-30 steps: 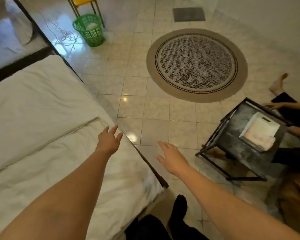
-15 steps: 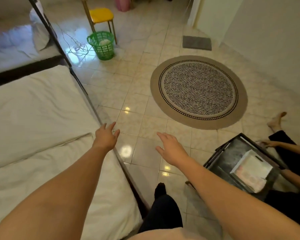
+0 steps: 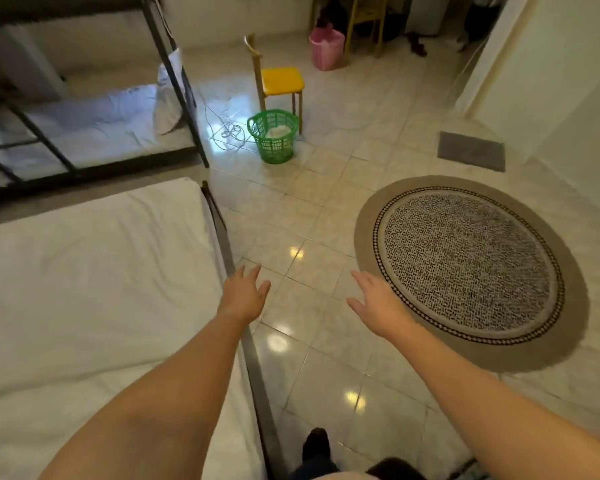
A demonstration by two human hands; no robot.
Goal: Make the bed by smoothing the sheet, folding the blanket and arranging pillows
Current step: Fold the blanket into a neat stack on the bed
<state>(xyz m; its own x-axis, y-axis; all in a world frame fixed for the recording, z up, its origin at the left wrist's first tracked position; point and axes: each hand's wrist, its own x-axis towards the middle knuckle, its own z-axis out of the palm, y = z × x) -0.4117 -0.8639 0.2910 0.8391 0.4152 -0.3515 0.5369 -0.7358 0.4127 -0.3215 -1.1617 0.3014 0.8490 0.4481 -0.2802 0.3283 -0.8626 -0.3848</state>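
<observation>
A white sheet [image 3: 84, 289] is spread flat over the bed [image 3: 253, 375] on the near left. Only soft creases are seen in it. Its right edge is laid along the bed's dark side.

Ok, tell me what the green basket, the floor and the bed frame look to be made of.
Green basket: likely plastic, with an even bright colour and a moulded lattice wall.
Floor: glazed tile, ceramic or polished stone, with grout lines and sharp light reflections.
Bed frame: probably painted metal, a thin dark straight rail with a dull sheen.
</observation>
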